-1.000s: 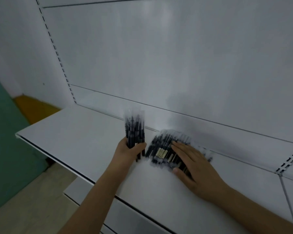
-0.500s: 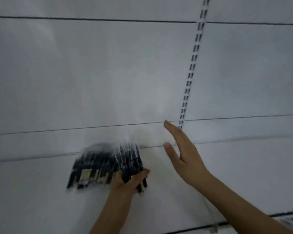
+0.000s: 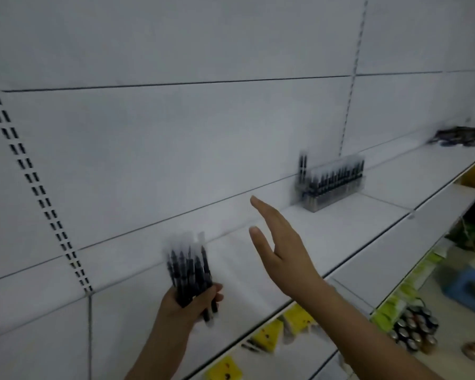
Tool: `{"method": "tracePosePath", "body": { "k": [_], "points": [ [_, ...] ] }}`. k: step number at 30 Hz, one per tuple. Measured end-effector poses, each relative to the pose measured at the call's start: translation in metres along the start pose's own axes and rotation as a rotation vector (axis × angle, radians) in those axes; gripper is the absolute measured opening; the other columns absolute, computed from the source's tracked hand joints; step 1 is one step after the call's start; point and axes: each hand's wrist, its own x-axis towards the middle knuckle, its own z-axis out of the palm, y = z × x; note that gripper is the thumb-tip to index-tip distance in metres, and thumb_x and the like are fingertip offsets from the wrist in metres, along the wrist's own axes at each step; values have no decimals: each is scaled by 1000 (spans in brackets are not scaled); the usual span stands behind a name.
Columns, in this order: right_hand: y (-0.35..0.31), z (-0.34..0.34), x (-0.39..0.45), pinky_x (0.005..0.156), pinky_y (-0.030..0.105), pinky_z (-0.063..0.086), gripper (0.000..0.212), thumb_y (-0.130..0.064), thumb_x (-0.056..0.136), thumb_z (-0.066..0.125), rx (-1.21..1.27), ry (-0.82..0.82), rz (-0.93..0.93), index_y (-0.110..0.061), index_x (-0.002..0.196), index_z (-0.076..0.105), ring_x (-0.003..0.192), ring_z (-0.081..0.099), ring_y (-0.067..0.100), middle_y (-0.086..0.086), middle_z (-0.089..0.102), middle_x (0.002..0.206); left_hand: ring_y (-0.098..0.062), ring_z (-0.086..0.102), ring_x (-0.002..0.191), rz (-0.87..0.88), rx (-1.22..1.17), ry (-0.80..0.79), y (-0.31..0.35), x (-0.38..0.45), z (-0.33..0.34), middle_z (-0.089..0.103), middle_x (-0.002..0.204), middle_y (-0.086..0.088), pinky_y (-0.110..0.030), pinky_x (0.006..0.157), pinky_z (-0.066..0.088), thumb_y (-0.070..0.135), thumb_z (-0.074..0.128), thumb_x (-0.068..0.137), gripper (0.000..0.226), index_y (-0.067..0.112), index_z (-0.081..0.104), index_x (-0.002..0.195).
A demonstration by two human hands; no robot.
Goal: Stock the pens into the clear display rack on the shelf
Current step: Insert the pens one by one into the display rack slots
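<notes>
1. The left hand (image 3: 188,303) sits low in the centre of the frame, its fingers wrapped tight round a bundle of pens (image 3: 189,272). The bundle stands nearly upright, clear caps on top and dark barrels below, with the lower ends poking out under the fist.
2. The right hand (image 3: 281,250) is empty and spread flat, fingers extended and pointing toward the upper left, thumb held apart from them. Its forearm runs in from the lower right corner of the frame.
3. Both hands hover above the white shelf (image 3: 340,231), well apart from each other.
4. Half a second ago a loose pile of pens lay on the shelf just left of the left hand; that pile is now out of view, as the camera has swung right. The left hand's grip on its bundle is unchanged, and the right hand keeps the same open pose.
5. The clear display rack (image 3: 331,187) has come into view, right of centre, standing on the shelf against the back panel (image 3: 176,146). Rows of pens already stand upright in it.
6. A dark, blurred heap (image 3: 461,135) lies on the shelf at the far right edge; what it is cannot be told.
7. Yellow tags (image 3: 266,334) hang along the shelf's front edge; their print is too blurred to read. Batteries (image 3: 413,331) and a blue stool (image 3: 469,287) show at the lower right.
</notes>
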Motion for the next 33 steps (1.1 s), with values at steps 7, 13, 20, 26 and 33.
{"method": "tracePosePath", "body": {
  "k": [7,13,20,26,33],
  "points": [
    [104,-109,19,101,19,42,54,-56,97,39,85,42,102,-39,148,34,123,48,-5,-19,49,139,-27,69,68,-22,3,-96,-9,44,165,73,77,-19,-43,73,52,-3,69,81,11,5,74,76],
    [156,-132,51,79,16,51,40,-43,94,57,205,-9,144,-30,132,54,94,62,3,-17,65,108,-26,71,72,-63,69,-171,-16,92,225,74,82,-17,-40,70,51,0,73,78,12,0,71,90],
    [215,-121,101,65,20,52,7,-22,91,69,292,-30,290,-17,96,68,73,68,10,0,71,83,-24,70,69,-19,205,-392,-20,175,258,73,75,-14,-32,59,53,1,77,75,15,1,69,88],
    [251,-132,157,64,27,52,6,-13,90,67,269,118,335,-18,87,65,70,65,17,0,68,76,-22,64,63,2,171,-375,-21,240,277,70,73,-14,-27,54,51,7,72,82,11,-2,70,88],
    [253,-162,217,73,29,59,14,-6,94,58,315,438,199,-14,105,63,80,71,19,2,72,90,-18,55,52,-27,34,-211,-40,287,285,59,55,-6,-31,52,45,1,67,85,7,6,65,81]
  ]
}}
